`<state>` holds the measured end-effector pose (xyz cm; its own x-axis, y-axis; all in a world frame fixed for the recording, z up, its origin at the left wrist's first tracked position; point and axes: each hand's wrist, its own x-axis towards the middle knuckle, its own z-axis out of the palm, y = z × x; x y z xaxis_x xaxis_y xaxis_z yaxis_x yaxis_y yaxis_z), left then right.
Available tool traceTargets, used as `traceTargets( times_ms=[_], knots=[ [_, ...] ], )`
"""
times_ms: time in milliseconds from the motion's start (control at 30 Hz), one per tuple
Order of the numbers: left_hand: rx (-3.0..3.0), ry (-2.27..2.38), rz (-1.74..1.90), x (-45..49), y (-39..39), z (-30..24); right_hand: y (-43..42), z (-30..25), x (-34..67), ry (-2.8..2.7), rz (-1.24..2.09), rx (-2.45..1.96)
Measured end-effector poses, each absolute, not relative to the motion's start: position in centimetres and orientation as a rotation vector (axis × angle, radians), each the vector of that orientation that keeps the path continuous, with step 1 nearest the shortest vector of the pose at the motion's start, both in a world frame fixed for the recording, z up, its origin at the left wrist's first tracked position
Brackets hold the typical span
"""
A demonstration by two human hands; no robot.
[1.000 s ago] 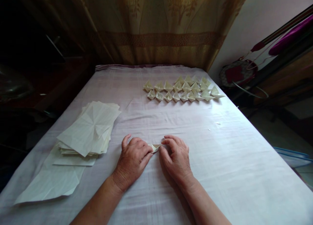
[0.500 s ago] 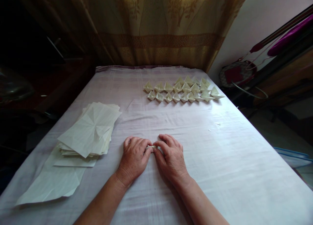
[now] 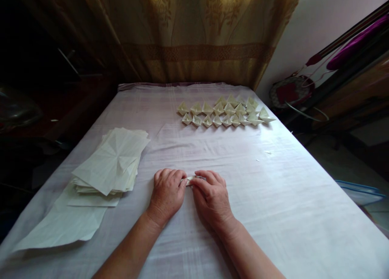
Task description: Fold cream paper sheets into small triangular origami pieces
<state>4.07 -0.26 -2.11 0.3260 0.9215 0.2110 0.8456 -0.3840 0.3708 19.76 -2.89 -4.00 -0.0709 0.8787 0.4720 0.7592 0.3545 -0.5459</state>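
A small folded piece of paper (image 3: 190, 179) is held between my two hands, low over the middle of the bed-like surface. My left hand (image 3: 168, 190) pinches its left end, thumb against fingers. On its right end are the thumb and fingers of my right hand (image 3: 212, 194). Fingers cover most of the paper, so its full shape is hidden. To the left of my left hand lies a stack of creased white paper sheets (image 3: 117, 157). Beyond my hands stand several folded paper boats (image 3: 230, 109) in rows.
A sheet (image 3: 67, 222) sticks out below the stack on the pale checked cloth (image 3: 288, 214). Small paper scraps (image 3: 268, 152) lie at the right. A patterned curtain (image 3: 194, 52) hangs behind the far edge. A round bag (image 3: 290, 92) is beyond the right edge.
More of the folded paper shows between my fingers. My right fingers have shifted on it, and my left fingers are drawn in slightly. The view has tilted a little.
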Motion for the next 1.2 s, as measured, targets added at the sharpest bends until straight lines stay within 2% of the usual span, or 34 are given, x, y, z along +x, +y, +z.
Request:
traceTargets(
  times_ms=[400,600,1200],
  knots=[
    [2.361,1.628,0.753,3.9,-0.1,-2.9,-2.7,-3.7,19.6,-1.93,0.194,-1.526],
    [2.364,1.649,0.723,4.1,0.2,-2.8,-3.0,-3.7,19.7,-1.946,0.19,-1.446],
    [2.407,1.565,0.82,2.0,0.2,-3.2,-3.2,-2.9,19.0,-2.089,0.138,-1.583]
  ],
)
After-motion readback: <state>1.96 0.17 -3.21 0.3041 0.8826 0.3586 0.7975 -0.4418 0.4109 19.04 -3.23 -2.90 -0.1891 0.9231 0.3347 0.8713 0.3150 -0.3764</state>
